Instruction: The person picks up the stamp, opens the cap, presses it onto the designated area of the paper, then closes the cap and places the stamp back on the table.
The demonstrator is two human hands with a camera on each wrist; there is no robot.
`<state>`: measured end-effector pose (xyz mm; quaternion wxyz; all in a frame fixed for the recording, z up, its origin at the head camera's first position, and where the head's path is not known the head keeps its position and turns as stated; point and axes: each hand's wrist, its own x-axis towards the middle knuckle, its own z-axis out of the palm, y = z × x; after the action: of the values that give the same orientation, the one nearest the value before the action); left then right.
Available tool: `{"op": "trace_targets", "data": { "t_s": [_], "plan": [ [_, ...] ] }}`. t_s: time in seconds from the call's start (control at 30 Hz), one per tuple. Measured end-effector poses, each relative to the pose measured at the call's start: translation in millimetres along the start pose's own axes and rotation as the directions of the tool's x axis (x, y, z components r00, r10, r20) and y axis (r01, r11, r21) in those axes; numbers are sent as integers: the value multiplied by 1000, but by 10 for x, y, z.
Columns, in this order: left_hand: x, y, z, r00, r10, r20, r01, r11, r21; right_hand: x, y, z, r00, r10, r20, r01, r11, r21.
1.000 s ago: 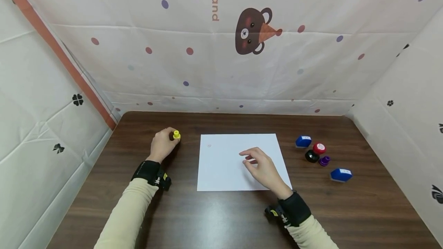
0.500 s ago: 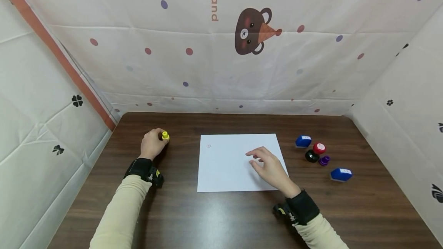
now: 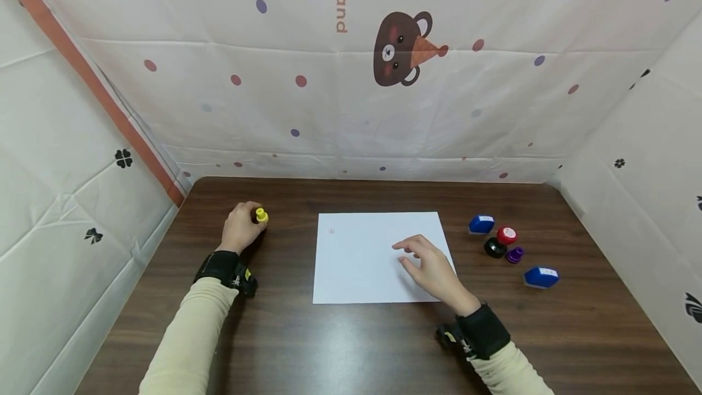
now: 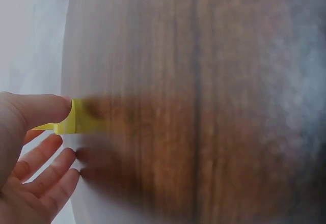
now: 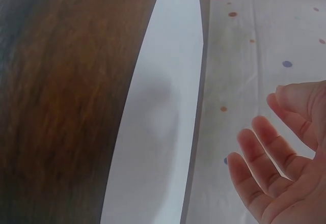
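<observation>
Yellow stamp (image 3: 262, 216) is pinched by left fingers (image 4: 39, 154), right fingers (image 5: 258, 154) spread; only head view shows purple stamp (image 3: 515, 255).

The table (image 3: 340, 346) holds paper (image 3: 359, 261) beneath the right hand (image 3: 433, 270); rightward sit blue blocks (image 3: 540, 278), a red-and-black piece (image 3: 506, 236), a purple piece (image 3: 515, 255)

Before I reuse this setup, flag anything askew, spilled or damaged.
The bear printed on the back cloth lies sideways, as does the lettering, so the cloth looks turned. Nothing on the table looks spilled or damaged.
</observation>
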<state>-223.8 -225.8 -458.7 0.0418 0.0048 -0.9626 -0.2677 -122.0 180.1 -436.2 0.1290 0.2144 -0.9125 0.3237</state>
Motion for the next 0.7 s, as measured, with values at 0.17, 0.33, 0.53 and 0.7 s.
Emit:
{"op": "trace_targets", "data": {
  "t_s": [0.17,0.33,0.53,0.7],
  "plan": [
    [-42,26,-76,999,31,4,-31,999,-11,-15,13,-28,1000,-8,-9,8,1000,-18],
    [-92,76,-188,996,80,-26,-80,996,-28,-31,35,-61,999,-43,-16,42,998,-48],
    [-179,214,-273,986,153,-62,-157,986,-56,-43,60,-108,998,-61,20,63,994,-87],
    [-302,397,-278,970,243,-31,-245,967,-74,-73,70,-177,997,-74,31,76,993,-93]
  ]
}}
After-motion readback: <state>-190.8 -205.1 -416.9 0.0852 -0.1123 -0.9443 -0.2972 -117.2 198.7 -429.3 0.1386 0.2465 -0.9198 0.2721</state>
